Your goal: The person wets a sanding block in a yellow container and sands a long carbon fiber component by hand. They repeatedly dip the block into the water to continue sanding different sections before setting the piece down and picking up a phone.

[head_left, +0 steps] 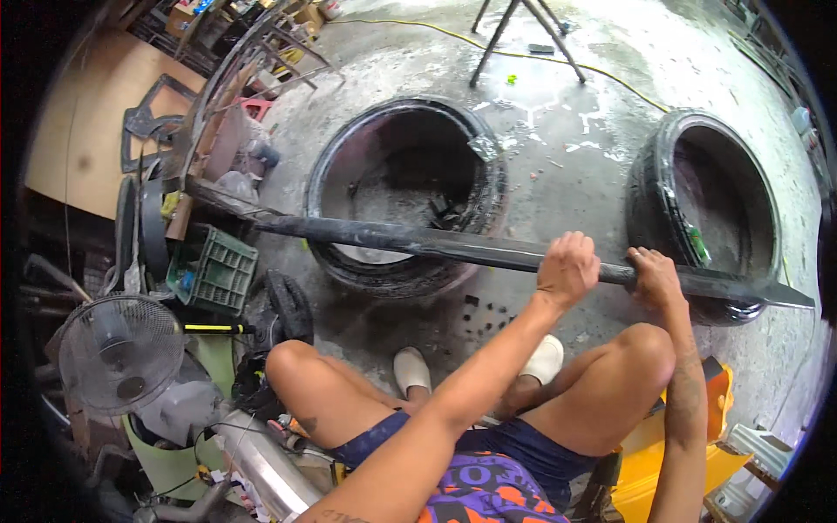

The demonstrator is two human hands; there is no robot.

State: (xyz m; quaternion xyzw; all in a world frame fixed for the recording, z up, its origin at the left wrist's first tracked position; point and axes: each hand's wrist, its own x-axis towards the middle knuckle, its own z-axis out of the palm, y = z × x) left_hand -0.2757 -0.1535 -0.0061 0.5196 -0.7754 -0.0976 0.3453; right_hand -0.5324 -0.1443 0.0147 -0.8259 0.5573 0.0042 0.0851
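A long, narrow black strip [418, 243] lies across two upturned black tyres, slanting slightly down to the right and narrowing to a point there. Dull grey smears mark its surface. My left hand [568, 266] is closed over the strip right of the middle, knuckles up; its fingertips are hidden. Farther right, my right hand [656, 277] grips the strip with its fingers bent over the far edge. The left tyre [495, 196] supports the strip's middle, and the right tyre [647, 192] sits under its pointed end.
At left stand a wire-guarded fan [122, 353], a green crate [225, 270] and a tan board [96, 113]. Yellow panels [671, 479] lie by my right leg. A dark metal stand [527, 39] and a yellow hose [610, 74] are on the wet concrete floor ahead.
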